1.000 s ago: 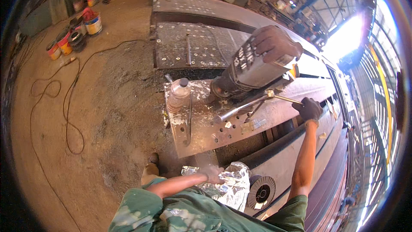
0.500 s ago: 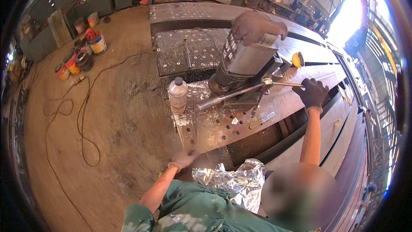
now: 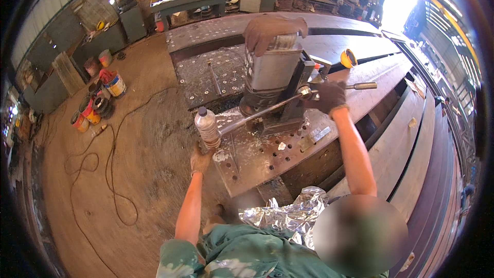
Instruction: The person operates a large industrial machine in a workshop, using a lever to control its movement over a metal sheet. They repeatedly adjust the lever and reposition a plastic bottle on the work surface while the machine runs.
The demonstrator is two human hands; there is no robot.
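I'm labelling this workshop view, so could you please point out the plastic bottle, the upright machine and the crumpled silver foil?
Plastic bottle (image 3: pixel 207 127): head view, on the middle of its side.
Upright machine (image 3: pixel 274 71): head view, on its grey housing.
Crumpled silver foil (image 3: pixel 286 214): head view, on its creased surface.

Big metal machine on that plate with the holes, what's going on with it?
A person in a green shirt is at a tall grey metal machine, which stands on a perforated steel plate and has a brown fabric glove draped over it. The dark-gloved right hand is at the machine's long metal handle, near its hub. The brown-gloved left hand is at the foot of a dark-capped clear plastic bottle by the plate's corner; whether its grip is closed isn't clear.
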